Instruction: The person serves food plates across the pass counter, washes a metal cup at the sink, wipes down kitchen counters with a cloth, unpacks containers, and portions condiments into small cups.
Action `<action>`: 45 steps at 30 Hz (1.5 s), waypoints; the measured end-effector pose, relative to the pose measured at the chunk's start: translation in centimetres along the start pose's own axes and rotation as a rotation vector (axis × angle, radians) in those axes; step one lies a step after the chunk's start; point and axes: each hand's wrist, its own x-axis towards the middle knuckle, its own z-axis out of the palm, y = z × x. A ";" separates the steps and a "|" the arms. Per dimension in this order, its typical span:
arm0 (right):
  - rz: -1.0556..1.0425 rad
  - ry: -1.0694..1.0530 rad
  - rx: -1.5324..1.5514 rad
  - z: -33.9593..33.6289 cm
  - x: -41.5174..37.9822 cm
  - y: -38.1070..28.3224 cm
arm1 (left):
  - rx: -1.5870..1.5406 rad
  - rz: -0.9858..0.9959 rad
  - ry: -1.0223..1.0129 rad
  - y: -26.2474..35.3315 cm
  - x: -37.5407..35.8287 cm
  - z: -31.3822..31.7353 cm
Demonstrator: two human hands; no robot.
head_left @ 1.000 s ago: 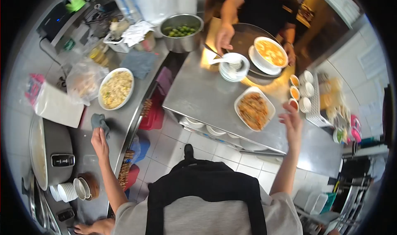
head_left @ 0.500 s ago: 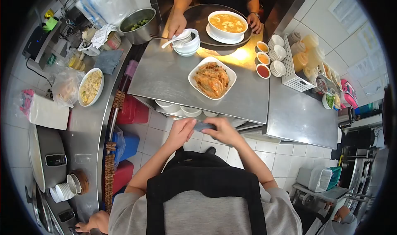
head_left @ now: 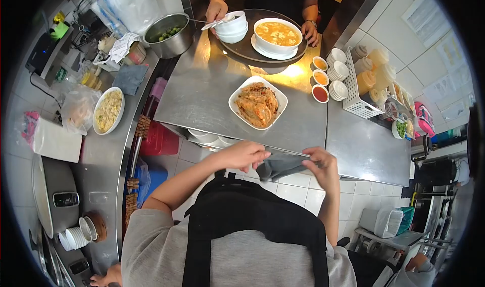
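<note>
My left hand (head_left: 248,156) and my right hand (head_left: 323,166) pinch the two upper corners of a thin dark grey cloth or sheet (head_left: 284,166), which hangs spread between them. They are just in front of the steel counter's (head_left: 202,105) near edge. Beyond the cloth, a square white bowl of fried food (head_left: 257,105) stands on the counter. Farther back, another person's hands hold stacked white bowls (head_left: 232,28) and touch a round dark tray (head_left: 252,52) bearing a bowl of orange soup (head_left: 278,33).
Small sauce cups (head_left: 320,93) and stacked white dishes (head_left: 338,70) stand right of the tray, beside a white basket of bottles (head_left: 361,105). On the left counter are an oval bowl of rice (head_left: 108,110) and a metal pot (head_left: 169,36). Another person's hand (head_left: 108,277) shows at lower left.
My hands have moved apart and to the right, and the dark cloth has opened out between them. The other person has moved the stacked bowls from the counter to the tray's left side.
</note>
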 end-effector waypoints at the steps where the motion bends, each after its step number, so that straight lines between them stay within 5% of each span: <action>1: -0.034 0.088 0.274 0.0 0.5 1.2 | 0.009 -0.005 0.042 1.8 -0.5 -2.0; 3: 0.101 0.332 0.860 0.1 2.7 -0.5 | 0.063 0.113 0.236 2.7 0.5 -6.9; 6: 0.294 0.459 0.999 0.4 7.1 1.3 | 0.592 0.604 0.717 2.1 5.8 -14.7; 8: 0.352 0.370 0.287 1.4 10.6 2.9 | 0.697 0.412 0.594 -1.1 11.2 -18.3; 9: 0.356 0.376 0.281 2.3 11.7 3.3 | 0.693 0.418 0.588 -1.2 12.5 -18.9; 11: -0.233 0.305 -0.302 4.1 13.9 3.4 | 0.582 -0.054 0.149 -0.6 14.7 -19.1; 15: -0.349 -0.006 -0.804 4.8 15.5 2.5 | 0.470 -0.037 0.103 -1.0 15.2 -18.5; 20: -0.359 -0.185 -1.003 4.3 15.9 2.2 | 0.459 0.040 0.123 -1.4 14.6 -18.3; 30: -0.082 -0.128 -0.613 6.1 12.0 1.4 | 0.383 0.089 0.284 -2.8 14.1 -17.8; 36: 0.020 0.243 -0.175 8.9 10.1 3.2 | 0.333 0.038 0.371 -2.5 12.8 -17.4; 39: 0.286 0.206 -0.014 8.7 10.0 3.7 | 0.312 0.018 0.422 -3.5 12.8 -17.2; 41: 0.419 0.202 0.518 8.2 10.5 6.6 | 0.298 -0.002 0.448 -3.6 12.4 -17.3; 45: 0.301 0.238 0.507 6.4 14.3 8.0 | 0.274 -0.032 0.475 -3.8 12.2 -17.4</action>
